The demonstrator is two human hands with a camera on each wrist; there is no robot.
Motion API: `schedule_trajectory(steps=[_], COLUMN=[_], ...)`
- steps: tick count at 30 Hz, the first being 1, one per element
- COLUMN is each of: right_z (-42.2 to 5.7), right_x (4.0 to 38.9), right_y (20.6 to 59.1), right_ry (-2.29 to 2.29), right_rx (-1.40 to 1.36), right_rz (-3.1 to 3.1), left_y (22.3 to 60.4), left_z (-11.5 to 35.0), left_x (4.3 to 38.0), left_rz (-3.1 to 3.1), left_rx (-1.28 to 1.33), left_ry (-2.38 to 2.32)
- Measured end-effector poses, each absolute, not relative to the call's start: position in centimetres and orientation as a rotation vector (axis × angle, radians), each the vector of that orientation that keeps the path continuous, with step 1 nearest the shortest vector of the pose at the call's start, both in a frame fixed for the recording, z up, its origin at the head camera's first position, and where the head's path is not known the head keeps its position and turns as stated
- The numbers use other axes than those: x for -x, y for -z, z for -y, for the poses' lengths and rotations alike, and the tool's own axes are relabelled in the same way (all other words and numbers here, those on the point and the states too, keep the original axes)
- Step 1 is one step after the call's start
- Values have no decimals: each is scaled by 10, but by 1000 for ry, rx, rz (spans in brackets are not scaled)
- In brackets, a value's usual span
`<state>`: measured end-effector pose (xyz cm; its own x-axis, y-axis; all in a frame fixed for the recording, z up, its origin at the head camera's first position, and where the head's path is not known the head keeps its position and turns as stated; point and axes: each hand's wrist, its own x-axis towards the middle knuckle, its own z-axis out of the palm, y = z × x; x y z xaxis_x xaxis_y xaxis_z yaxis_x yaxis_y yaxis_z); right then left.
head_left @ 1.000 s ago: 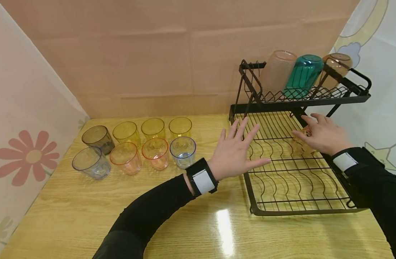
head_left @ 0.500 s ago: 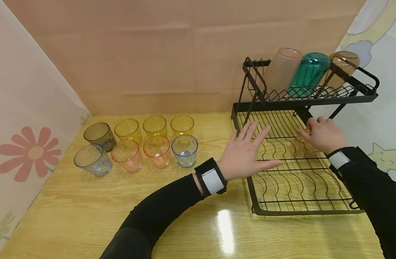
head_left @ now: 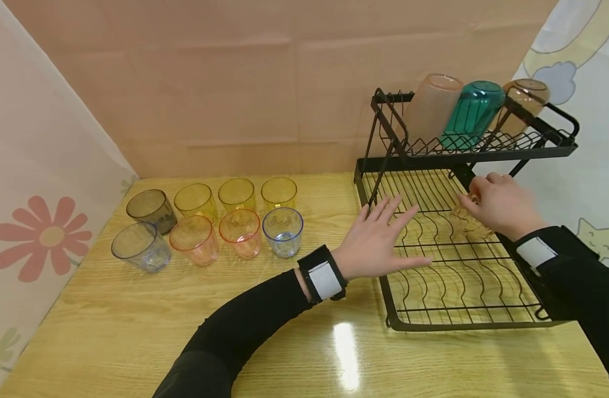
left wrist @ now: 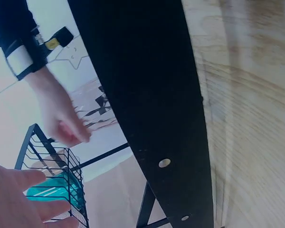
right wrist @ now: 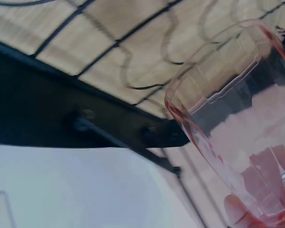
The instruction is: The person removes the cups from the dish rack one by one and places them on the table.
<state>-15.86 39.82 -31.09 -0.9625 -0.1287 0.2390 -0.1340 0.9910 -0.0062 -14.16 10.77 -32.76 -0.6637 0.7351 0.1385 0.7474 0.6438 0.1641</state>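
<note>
A clear pink-tinted glass (right wrist: 237,114) is upside down on the right side of the lower rack, its rim towards the wires. My right hand (head_left: 503,204) grips it near its base, with curled fingers; in the right wrist view a fingertip (right wrist: 235,209) shows at the base. In the head view the hand covers much of this glass (head_left: 469,224). Over the left edge of the black dish rack (head_left: 433,326), my left hand (head_left: 376,240) is spread, palm down, holding nothing.
On the upper tier several tumblers stand upside down, among them a frosted pink one (head_left: 430,113) and a teal one (head_left: 473,116). Several upright glasses, including a blue-rimmed one (head_left: 283,232) and a smoky one (head_left: 152,211), form two rows on the wooden table (head_left: 264,354).
My right hand's fingers have gone from spread to curled around the glass. My left hand has shifted slightly right, still spread. The head view has moved a little.
</note>
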Motion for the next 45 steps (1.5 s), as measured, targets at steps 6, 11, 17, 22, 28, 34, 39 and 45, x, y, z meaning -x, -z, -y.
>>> schedule_trajectory(steps=[6,11,17,22,28,34,39,45], right_z=[-370,-344,-319,-299,-274,-244,-218,-190], right_x=[146,136,127,122,119,123,129,137], right_y=[296,290,291,289,285,286,291,300], right_ry=[-94,-204,-326,-494,-777,-1138,-1393,-1623], right_rx=[-239,-279,-340,-407,-436,-377,-325,-261], right_rz=[2849,2839,2814,2780,2751,2659,2511,2305], left_y=[330,333,334,334,330,325,322,314], left_z=[-90,-72,-49,-31,-14,-3,-5,-15], left_x=[139,139,136,136,138,139,139,138], left_rz=[2774,2762,2769,2769,2718,2669,2459,2191], left_rx=[1338,1354,1359,1317,1252,1064,833,402], left_ry=[446,624,863,1094,1437,1816,2196,2484])
